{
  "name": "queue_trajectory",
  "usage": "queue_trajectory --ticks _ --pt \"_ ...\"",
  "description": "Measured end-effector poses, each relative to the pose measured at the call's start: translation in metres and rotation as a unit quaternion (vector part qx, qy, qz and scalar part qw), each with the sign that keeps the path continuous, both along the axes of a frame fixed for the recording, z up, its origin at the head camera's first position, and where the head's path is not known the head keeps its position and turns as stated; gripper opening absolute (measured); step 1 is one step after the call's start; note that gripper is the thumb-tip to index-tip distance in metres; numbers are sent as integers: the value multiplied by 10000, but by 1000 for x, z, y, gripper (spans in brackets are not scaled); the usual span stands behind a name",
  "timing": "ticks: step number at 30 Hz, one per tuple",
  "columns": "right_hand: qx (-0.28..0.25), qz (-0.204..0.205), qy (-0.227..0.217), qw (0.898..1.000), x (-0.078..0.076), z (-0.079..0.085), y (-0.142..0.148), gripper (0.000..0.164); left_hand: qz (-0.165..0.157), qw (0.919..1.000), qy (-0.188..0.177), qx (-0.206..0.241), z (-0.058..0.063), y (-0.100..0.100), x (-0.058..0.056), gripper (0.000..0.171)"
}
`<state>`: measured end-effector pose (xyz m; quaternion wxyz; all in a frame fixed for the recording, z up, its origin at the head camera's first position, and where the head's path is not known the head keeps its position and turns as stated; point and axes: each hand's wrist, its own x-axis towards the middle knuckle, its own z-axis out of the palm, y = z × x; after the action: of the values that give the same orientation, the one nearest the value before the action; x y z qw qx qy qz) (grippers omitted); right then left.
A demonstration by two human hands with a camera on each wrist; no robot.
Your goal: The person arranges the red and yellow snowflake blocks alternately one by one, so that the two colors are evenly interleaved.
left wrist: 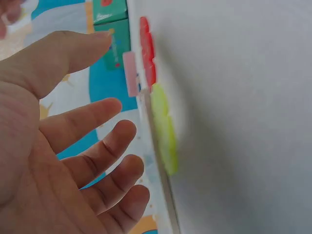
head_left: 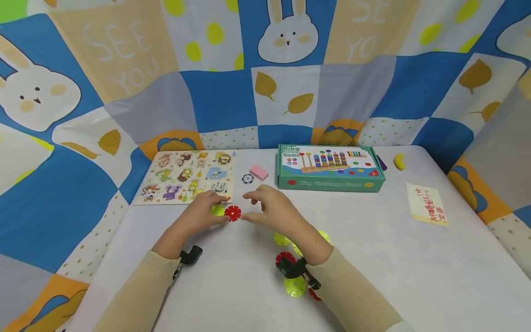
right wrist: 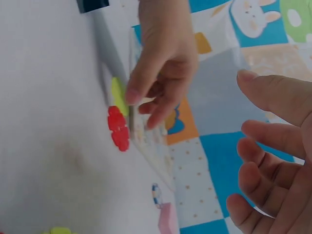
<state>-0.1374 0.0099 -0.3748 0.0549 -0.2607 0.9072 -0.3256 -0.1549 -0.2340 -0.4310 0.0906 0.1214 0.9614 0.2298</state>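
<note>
A red flower-shaped plastic disc (head_left: 233, 213) lies on the white table beside a yellow-green disc (head_left: 217, 210) of the same kind, close to the front edge of a wooden animal puzzle board (head_left: 166, 180). My left hand (head_left: 201, 214) hovers at their left, its fingers relaxed and apart; the left wrist view shows nothing in its palm. On the other side, my right hand (head_left: 275, 210) is held with thumb and fingers spread, holding nothing. Under the right wrist lie several more discs, among them a yellow-green one (head_left: 295, 287) and a red one (head_left: 285, 257), partly hidden by the wrist camera.
Behind the hands are a pink block (head_left: 259, 172) and a blue-and-white round chip (head_left: 247, 178). A green ring game box (head_left: 331, 168) stands at the back. Farther right are a toy banana (head_left: 399, 161) and a paper note (head_left: 427, 204). A patterned cloth (head_left: 286, 101) hangs around the table.
</note>
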Motion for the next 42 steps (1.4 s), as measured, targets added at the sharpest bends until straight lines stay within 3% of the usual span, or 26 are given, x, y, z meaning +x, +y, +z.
queue_trajectory --ticks 4,9,17,30,42 --pt "-151 -69 117 9998 13 7 13 46 -20 9999 -128 -74 -8 2 0 63" --pt "-399 -238 266 9986 25 13 26 45 -80 10000 -21 -52 -13 3 -3 63" --pt "-774 -467 121 9958 36 7 47 40 -346 9984 147 -410 -18 1 -5 63" --pt "-930 -567 -351 9934 37 -29 81 36 -439 9982 298 -263 -20 1 -3 51" --pt "-380 -581 -980 9928 28 -62 79 37 -380 9986 328 -179 -19 4 -2 48"
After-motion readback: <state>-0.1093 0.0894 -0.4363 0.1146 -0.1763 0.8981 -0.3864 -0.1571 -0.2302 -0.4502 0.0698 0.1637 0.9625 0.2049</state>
